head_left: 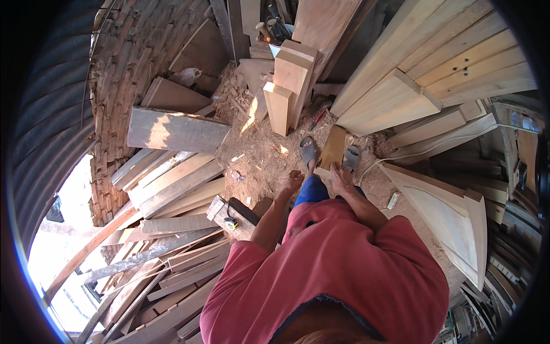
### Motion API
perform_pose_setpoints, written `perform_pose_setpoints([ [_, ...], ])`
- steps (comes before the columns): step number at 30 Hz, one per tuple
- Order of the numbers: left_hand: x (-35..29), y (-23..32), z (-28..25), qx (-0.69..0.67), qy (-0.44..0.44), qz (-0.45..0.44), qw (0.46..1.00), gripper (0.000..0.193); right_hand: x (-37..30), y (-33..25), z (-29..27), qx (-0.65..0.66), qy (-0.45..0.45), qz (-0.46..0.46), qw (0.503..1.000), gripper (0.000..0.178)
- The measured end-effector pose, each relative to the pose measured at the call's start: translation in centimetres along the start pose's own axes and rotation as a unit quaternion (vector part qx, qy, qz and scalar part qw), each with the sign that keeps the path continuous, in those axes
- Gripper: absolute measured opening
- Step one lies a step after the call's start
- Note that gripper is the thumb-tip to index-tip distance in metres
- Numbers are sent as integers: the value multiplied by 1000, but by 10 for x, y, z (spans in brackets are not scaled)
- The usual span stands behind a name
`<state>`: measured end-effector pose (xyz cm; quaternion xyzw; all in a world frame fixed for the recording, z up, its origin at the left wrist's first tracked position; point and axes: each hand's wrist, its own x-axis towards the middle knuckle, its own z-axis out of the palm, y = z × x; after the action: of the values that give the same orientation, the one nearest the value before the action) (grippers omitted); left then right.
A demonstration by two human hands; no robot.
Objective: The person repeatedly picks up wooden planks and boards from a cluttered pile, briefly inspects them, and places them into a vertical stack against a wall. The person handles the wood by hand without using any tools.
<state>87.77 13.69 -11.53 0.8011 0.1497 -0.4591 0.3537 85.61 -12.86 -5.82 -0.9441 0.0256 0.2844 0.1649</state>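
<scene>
Wood offcut [333, 148] stands between your sandalled feet, long axis running away from you, slightly leftward. Your right hand [339, 179] grips its near end, fingers closed. Left hand [292, 182] hangs beside, loosely curled, holding nothing.

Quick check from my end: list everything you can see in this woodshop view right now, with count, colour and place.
Short pale wooden board: one, tan, standing on the sawdust floor between the feet, right hand on its lower end.
Grey sandals: two, grey, on the feet either side of the board.
Upright pale timber blocks: about three, light tan, leaning together ahead.
Yellow and black tape measure: one, on a plank at lower left.
Grey weathered planks: many, stacked at left.
Pale panelled door pieces: several, light wood, at right.
Brick wall: one, reddish brown, upper left.
White cable: one, trailing at right.
Left hand: open, free, touching nothing.
Right hand: on the board.
</scene>
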Motion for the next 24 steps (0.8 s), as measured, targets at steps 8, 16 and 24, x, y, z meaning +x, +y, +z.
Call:
perform_pose_setpoints([
  [8, -7, -5, -20, 29, -37, -9, 999, 69, 21, 13, -13, 84, 11, 26, 996, 39],
  [16, 4, -5, -38, 25, -15, 52, 998, 66, 60, -17, -110, 82, -53, 31, 995, 41],
  [24, -3, 0, -37, -33, 43, 83, 995, 61, 80, -91, -185, 70, -74, -41, 994, 49],
])
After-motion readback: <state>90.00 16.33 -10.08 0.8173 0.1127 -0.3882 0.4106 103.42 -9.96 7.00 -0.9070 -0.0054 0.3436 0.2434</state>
